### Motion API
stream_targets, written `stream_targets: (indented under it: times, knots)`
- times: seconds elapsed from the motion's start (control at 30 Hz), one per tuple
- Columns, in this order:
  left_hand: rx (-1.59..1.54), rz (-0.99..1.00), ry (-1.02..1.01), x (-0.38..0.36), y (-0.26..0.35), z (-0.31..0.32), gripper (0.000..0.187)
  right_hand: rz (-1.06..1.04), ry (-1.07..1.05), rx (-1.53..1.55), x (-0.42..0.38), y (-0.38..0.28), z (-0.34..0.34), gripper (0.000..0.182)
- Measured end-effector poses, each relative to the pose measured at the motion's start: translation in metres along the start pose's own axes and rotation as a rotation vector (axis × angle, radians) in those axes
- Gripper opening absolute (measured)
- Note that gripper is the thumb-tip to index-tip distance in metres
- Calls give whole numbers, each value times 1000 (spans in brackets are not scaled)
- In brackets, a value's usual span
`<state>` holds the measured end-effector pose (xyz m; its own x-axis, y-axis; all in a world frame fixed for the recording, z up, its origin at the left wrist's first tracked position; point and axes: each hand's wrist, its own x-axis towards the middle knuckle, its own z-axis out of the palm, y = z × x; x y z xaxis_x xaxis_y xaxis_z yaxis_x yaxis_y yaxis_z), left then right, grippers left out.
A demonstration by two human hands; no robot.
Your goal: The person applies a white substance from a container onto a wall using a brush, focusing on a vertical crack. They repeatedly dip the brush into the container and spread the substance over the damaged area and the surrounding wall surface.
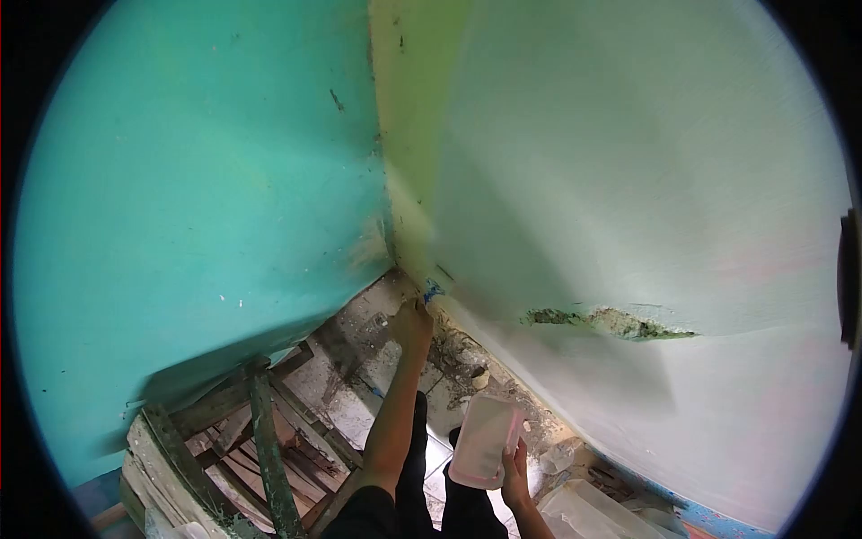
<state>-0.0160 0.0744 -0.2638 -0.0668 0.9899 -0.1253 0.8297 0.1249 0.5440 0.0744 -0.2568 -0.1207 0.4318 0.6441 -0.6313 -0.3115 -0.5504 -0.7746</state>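
Note:
My left hand (412, 325) stretches down into the corner, its fingers closed. Right by its fingertips is a small, crumpled-looking blue thing (433, 289), against the foot of the pale wall. I cannot tell whether the fingers grip it. A shallow plastic container (485, 440), rectangular and pinkish-white, is in my right hand (514, 476), tilted in front of my legs. My right fingers and thumb clasp its right side.
At lower left a broken wooden frame (274, 449) leans by the turquoise wall (197, 198). Dirt and debris (462, 355) litter the tiled floor along the pale wall (611, 180). Clear plastic tubs (588, 512) stand at lower right, beside scraps.

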Motion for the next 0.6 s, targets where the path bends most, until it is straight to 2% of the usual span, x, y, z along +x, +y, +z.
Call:
stream_targets:
  times: [0.07,0.17,0.27,0.37,0.4,0.47,0.6]
  knots:
    - [-202,113,129,-21,18,-48,19,-9,-20,2,1,2,0,63]
    - [-417,247,160,-38,48,-121,18,4,-37,5,2,0,0,62]
    - [-739,253,91,-44,68,-171,18,0,-30,18,4,-5,4,62]
    - [-861,282,174,-38,81,-175,19,13,-27,25,5,-2,3,62]
    - [-850,283,132,-34,80,-169,18,18,-29,26,6,-2,2,62]
    - [-831,286,51,-23,68,-136,18,7,-17,17,6,-7,5,61]
    - [-599,154,-6,-19,7,-51,18,-29,-25,17,3,-10,1,62]
